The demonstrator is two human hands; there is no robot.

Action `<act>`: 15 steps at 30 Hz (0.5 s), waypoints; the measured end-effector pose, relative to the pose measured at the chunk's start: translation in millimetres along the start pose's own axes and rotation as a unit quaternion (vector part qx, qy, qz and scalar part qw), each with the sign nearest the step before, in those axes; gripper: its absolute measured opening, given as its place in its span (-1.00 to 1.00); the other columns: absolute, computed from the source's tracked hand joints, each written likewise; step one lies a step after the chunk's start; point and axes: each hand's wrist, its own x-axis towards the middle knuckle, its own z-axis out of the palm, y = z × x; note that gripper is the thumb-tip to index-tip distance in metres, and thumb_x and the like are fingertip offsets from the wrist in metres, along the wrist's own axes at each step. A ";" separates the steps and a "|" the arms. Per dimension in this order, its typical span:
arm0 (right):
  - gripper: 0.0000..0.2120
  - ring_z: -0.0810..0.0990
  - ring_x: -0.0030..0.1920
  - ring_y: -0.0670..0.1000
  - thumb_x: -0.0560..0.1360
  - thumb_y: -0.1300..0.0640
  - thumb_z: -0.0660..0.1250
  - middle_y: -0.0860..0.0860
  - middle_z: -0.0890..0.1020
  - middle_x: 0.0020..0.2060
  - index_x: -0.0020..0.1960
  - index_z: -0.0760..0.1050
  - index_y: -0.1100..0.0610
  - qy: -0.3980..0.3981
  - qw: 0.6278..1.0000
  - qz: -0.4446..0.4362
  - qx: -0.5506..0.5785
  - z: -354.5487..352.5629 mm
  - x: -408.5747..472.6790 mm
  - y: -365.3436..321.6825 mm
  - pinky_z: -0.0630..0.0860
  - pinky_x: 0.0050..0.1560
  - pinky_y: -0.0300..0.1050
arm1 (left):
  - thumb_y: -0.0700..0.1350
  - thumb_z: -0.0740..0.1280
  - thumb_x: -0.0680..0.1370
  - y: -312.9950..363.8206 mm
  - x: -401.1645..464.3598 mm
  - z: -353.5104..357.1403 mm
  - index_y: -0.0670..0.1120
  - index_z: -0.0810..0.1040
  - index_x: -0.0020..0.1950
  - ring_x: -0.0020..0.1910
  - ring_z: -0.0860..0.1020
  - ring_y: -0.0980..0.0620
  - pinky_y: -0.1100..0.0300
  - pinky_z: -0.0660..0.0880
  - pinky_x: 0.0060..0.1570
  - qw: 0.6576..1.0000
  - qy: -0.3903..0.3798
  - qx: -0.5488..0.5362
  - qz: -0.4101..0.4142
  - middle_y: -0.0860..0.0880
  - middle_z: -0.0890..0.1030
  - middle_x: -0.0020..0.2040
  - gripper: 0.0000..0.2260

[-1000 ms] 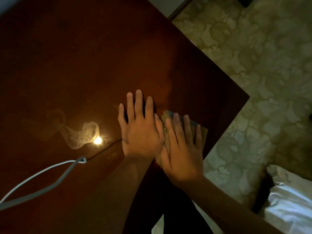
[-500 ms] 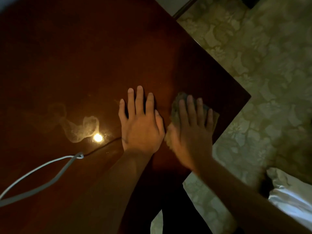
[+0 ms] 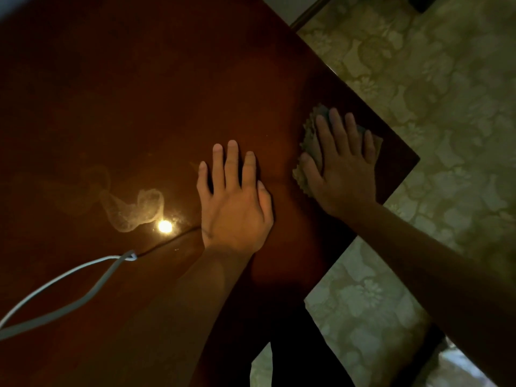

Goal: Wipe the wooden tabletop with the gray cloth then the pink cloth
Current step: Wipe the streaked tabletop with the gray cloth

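Your right hand [image 3: 342, 166] lies flat, fingers straight and slightly spread toward 12 o'clock, pressing the gray cloth [image 3: 310, 141] onto the tabletop [image 3: 167, 93] near its 3 o'clock corner. The cloth's frayed edges show beyond the fingertips and beside the thumb. Your left hand [image 3: 233, 201] rests palm-down at 9 o'clock of the right, apart from the cloth, fingers extended and holding nothing. A gray cable [image 3: 69, 289] loops at 8 o'clock.

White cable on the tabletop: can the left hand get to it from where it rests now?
Probably yes. The left hand lies flat on the tabletop holding nothing, and the white cable runs just behind and left of its wrist, with only bare wood between. The right hand presses the cloth on the far side.
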 end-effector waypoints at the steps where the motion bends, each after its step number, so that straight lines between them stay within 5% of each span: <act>1: -0.28 -0.02 0.66 0.14 0.62 -0.26 -0.10 0.09 0.10 0.66 0.67 0.07 0.09 -0.004 1.000 0.004 -0.002 -1.0 8.6 -0.6 -0.15 0.60 0.19 | 0.01 0.09 0.66 -0.1 -0.2 0.4 -0.16 0.36 0.51 0.58 0.18 -0.23 -0.22 0.09 0.52 1.000 0.001 0.003 0.000 -0.23 0.30 0.56 -0.54; 10: -0.32 0.05 0.65 0.19 0.64 -0.21 0.01 0.14 0.16 0.64 0.65 0.14 0.14 0.033 0.999 0.007 0.013 8.6 -54.0 -11.9 -0.06 0.60 0.25 | 0.01 0.09 0.66 -1.0 1.0 0.7 -0.15 0.34 0.52 0.59 0.15 -0.21 -0.22 0.06 0.53 1.000 -0.004 -0.012 -0.007 -0.22 0.29 0.56 -0.53; 15: -0.29 -0.07 0.67 0.09 0.61 -0.28 -0.07 0.05 0.06 0.67 0.67 0.04 0.03 0.012 0.999 0.038 0.031 0.6 1.5 19.4 -0.21 0.60 0.16 | 0.02 0.08 0.66 -2.6 1.2 1.4 -0.15 0.33 0.52 0.59 0.15 -0.21 -0.22 0.07 0.53 1.000 -0.008 -0.012 -0.005 -0.22 0.29 0.56 -0.54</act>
